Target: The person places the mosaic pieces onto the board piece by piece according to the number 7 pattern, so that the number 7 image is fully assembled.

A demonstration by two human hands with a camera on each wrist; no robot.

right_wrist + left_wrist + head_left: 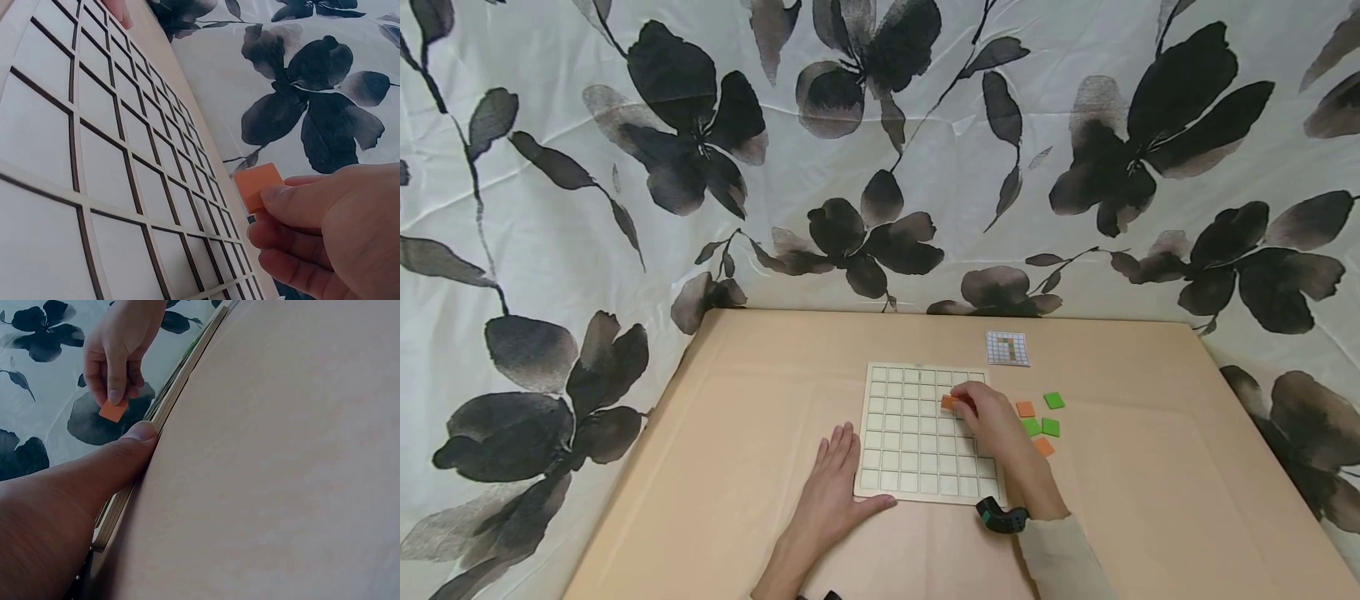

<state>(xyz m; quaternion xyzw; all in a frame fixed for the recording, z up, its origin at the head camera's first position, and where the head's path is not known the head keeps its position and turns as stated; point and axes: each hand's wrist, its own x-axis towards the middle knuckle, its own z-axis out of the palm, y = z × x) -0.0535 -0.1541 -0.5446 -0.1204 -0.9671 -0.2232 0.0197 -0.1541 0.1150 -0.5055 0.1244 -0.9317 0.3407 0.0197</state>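
An orange square tile (255, 186) is pinched between thumb and fingers of my right hand (992, 421), above the upper right part of a pale grid board (910, 437). In the right wrist view the tile stands tilted, apart from the board's surface. My left hand (829, 492) lies with straight fingers along the board's left side. Its thumb (140, 432) touches the near edge at the lower left corner. Right of the board lie several loose tiles, among them a green one (1054, 401) and an orange one (1043, 447).
A small card (1007, 348) printed with a coloured grid pattern lies behind the board's right corner. The board and tiles are on a light brown table (760, 375). White cloth (647, 258) with dark flowers hangs behind the table and along its left side.
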